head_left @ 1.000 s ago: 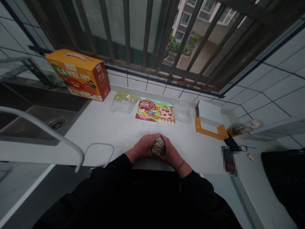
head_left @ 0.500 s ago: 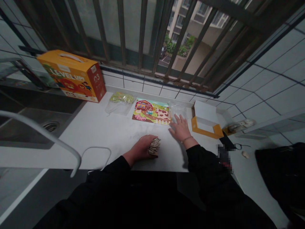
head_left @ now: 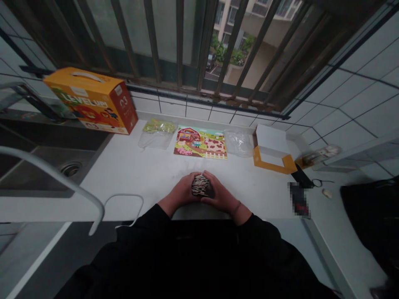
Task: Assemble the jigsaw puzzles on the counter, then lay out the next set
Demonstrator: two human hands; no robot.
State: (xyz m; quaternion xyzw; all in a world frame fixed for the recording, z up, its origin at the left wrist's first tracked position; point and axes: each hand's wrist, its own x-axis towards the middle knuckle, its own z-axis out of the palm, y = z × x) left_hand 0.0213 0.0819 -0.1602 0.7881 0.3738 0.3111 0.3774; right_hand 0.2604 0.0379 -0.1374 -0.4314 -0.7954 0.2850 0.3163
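Both hands hold a thick stack of cardboard puzzle pieces [head_left: 200,185], its layered edges facing up, close to the counter's front edge. My left hand [head_left: 182,190] is wrapped round the left side of the stack. From the right, my right hand [head_left: 220,194] closes on it, with the thumb and fingers against its side. Beyond the hands lies a farm picture card [head_left: 201,143] showing a red barn and a spotted cow. The undersides of the pieces are hidden.
A clear plastic bag [head_left: 239,143] lies right of the card, a bag with green contents [head_left: 158,131] left. An orange handled box [head_left: 93,101] stands beside the sink [head_left: 46,166]. An open orange-and-white box [head_left: 274,160] sits at right. A white curved tube [head_left: 52,170] crosses the left foreground.
My right hand has moved from the plastic bag and card back to the stack and now grips its right side. My left hand still holds the stack, which has turned slightly.
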